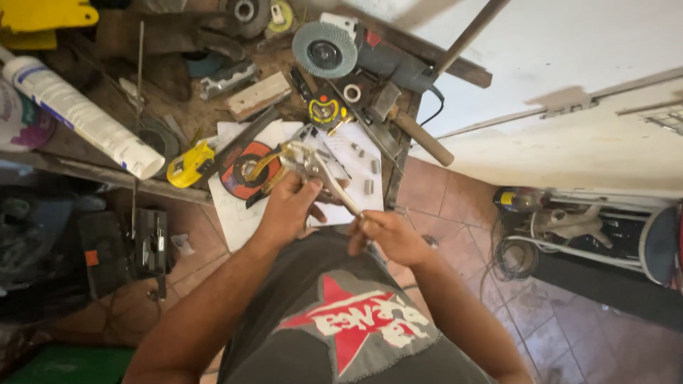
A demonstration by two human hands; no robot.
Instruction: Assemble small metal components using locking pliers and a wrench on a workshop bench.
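Steel locking pliers (320, 178) are sitting in both my hands just above the near edge of the workbench (206, 114): my left hand (288, 206) is wrapping closed around the body near the head, while my right hand (388, 235) is pinching the tail end of the handle, fingers curled tight. Their jaws are hovering over a sheet of white paper (238, 213), beside an orange-red cutting disc (245, 171) and a yellow tape measure (188, 165), and they seem to be gripping a small brassy piece, though I cannot tell for sure. An angle grinder (356, 50) is lying farther back on the bench.
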